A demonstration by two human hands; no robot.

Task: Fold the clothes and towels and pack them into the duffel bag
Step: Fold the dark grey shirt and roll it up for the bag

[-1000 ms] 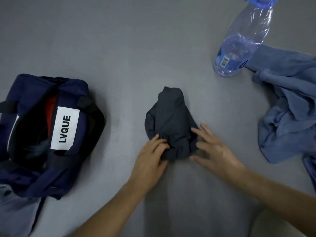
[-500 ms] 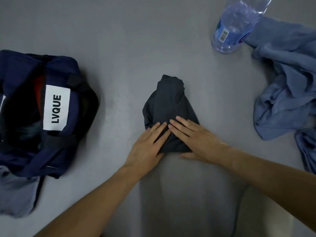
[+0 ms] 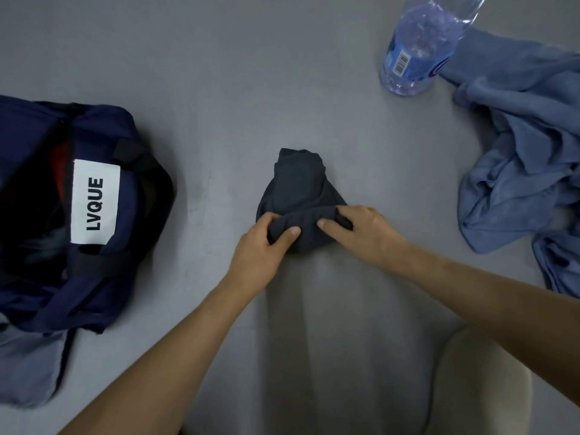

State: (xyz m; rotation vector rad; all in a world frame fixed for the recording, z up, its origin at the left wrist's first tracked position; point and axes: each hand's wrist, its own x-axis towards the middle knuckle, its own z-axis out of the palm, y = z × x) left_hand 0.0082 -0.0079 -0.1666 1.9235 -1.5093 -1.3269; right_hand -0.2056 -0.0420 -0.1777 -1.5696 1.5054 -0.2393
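Underneath everything lies a plain grey desk (image 3: 219,73), matt and faintly scuffed, filling almost the whole view. Of the room only the pale cream seat of a chair (image 3: 477,387) shows, at the near edge under the right forearm.

Both bare forearms reach in from the near edge and converge on a dark garment (image 3: 298,189). The left hand (image 3: 257,249) grips the garment's rolled near edge, with its fingers (image 3: 270,218) curled over the top of the roll and the thumb pressed against the near face. The right hand (image 3: 364,227) pinches the same roll at its other end, fingers hooked over the top and the thumb stretched along the near face toward the left thumb. The two thumb tips are close but apart. The garment lies on the desk, its bulk just beyond the fingers, narrowing to a blunt end farthest from them.

Well to the left of the left fingers sits a navy duffel bag (image 3: 94,293), its mouth open, with black straps and a white label reading LVQUE. A strip of red fabric (image 3: 61,161) shows inside. A grey-blue cloth (image 3: 25,365) pokes out from under the bag's near end. Only bare desk lies between the fingers and the bag. Well to the right of the right fingers a blue towel (image 3: 527,152) lies crumpled. Beyond them, far and to the right, a clear plastic water bottle (image 3: 417,51) with a blue label stands just beside the towel's far edge.
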